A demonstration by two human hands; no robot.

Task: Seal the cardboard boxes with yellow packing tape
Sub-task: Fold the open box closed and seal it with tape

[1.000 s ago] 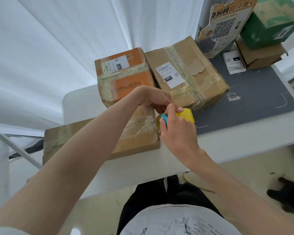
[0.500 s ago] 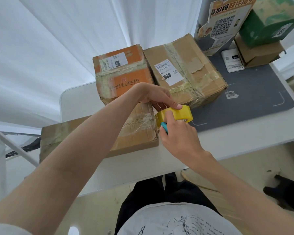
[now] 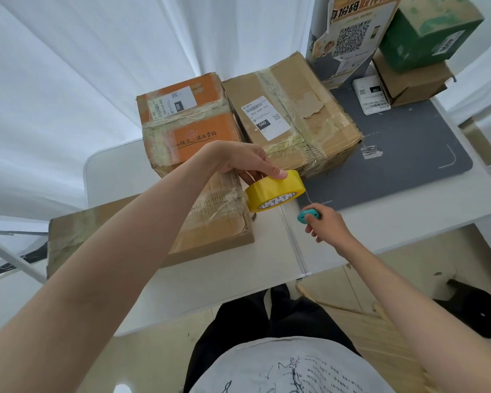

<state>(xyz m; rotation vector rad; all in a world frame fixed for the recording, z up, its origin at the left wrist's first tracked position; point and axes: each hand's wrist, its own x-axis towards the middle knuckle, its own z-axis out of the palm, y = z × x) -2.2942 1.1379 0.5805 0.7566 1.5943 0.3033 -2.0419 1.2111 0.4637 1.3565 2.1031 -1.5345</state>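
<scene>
Yellow tape point(image 3: 275, 194), a fat roll of it, is up in the air in the left hand point(image 3: 238, 161). The thumb lies on top of the roll and the fingers curl under it, so the hand grasps the roll tight. The roll hangs over the near right corner of the flat box point(image 3: 210, 222) and just in front of the two tall boxes.

The right hand point(image 3: 325, 224) is near the roll but does not touch it. Its fingers are curled round a small teal thing point(image 3: 309, 215). It may be a little cutter, but most of it is hidden in the hand.

The flat box lies on the white table point(image 3: 380, 222), close to the person. Old clear tape shines on its top. Behind it stands the orange box point(image 3: 187, 123) with a white label. The brown box point(image 3: 295, 114) stands just beside it on the right, and their sides touch. It has a white label too, and its top paper is torn.

A grey mat point(image 3: 408, 154) covers the right part of the table. The brown box sits partly on it. At the far right a green box point(image 3: 428, 29) sits on top of a small brown box point(image 3: 408, 80). A white slip point(image 3: 372, 95) lies next to them. A sign point(image 3: 355, 32) with a square code stands behind. White curtains point(image 3: 97, 66) hang at the back.
</scene>
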